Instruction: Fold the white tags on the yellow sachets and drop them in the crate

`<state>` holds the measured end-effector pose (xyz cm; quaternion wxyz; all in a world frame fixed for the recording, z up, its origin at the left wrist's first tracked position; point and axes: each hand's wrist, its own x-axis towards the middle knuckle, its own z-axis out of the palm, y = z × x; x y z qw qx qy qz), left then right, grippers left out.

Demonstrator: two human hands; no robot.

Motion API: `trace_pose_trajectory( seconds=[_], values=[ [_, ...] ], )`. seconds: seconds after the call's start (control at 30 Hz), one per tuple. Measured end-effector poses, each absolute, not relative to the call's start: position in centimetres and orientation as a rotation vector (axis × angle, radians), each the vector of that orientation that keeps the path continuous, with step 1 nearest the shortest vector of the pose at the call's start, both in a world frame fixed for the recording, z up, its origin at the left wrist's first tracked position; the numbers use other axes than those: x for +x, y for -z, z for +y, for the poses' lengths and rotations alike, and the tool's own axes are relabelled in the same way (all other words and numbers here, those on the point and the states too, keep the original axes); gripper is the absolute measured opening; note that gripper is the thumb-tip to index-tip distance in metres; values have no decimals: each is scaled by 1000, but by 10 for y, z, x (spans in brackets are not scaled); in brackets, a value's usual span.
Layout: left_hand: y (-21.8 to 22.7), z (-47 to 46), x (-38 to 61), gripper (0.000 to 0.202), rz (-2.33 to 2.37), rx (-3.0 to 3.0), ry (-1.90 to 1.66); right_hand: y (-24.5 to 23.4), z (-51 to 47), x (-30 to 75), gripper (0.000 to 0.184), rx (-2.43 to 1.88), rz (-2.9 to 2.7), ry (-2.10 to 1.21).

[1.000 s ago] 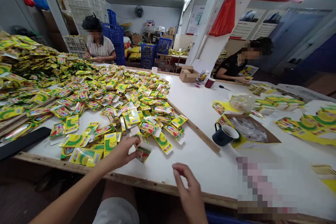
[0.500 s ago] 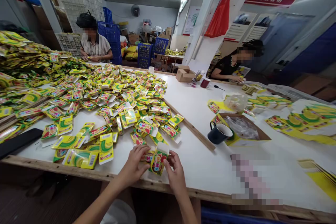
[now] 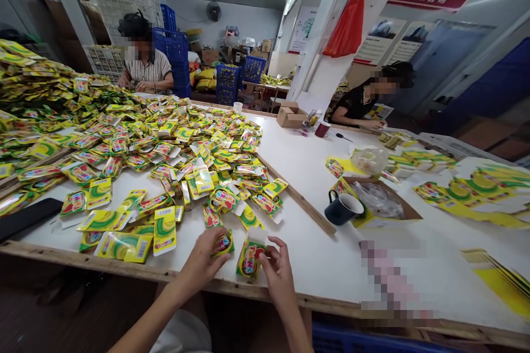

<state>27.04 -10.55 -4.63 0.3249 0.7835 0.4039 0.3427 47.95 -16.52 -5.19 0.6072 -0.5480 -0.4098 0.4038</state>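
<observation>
Close to the table's near edge, my right hand (image 3: 280, 267) grips a small printed carton (image 3: 249, 259) by its right side. The carton is green, yellow and red, and its white end flap stands open at the top. To its left, my left hand (image 3: 206, 256) has its fingers curled around a small colourful packet (image 3: 224, 242), partly covered by the fingers. A gap of bare white tabletop separates packet and carton. Just beyond my hands lies a large heap of similar small cartons (image 3: 202, 181), many with white flaps raised.
A wooden strip (image 3: 298, 196) borders the heap on the right. Past it are a dark mug (image 3: 343, 208), an open box with clear plastic bags (image 3: 389, 223) and flat yellow card sheets (image 3: 476, 193). A black phone-like slab (image 3: 28, 219) lies left. Two people sit across the table.
My left hand has moved left with the packet, away from the carton. The right hand keeps its hold on the carton. The view has shifted slightly.
</observation>
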Motion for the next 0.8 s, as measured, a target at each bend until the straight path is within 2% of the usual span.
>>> trace_pose_trajectory(
  seconds=[0.13, 0.43, 0.5, 0.6, 0.63, 0.73, 0.8],
  values=[
    [46, -121, 298, 36, 856, 1699, -921, 51, -169, 469, 36, -1281, -1042, -939],
    [50, -106, 307, 17, 821, 1581, -911, 47, -156, 473, 22, -1322, -1168, -844],
    [51, -104, 310, 20, 784, 1541, -966, 48, -151, 470, 22, -1304, -1135, -822],
    [49, -104, 315, 35, 760, 1507, -1039, 51, -148, 468, 27, -1261, -1064, -809],
    [47, -104, 316, 34, 771, 1546, -1046, 52, -148, 468, 28, -1257, -1067, -806],
    [37, -105, 316, 16, 833, 1745, -1016, 50, -151, 469, 21, -1269, -1174, -794],
    [31, -106, 316, 13, 864, 1803, -1014, 46, -154, 469, 18, -1277, -1230, -773]
  ],
)
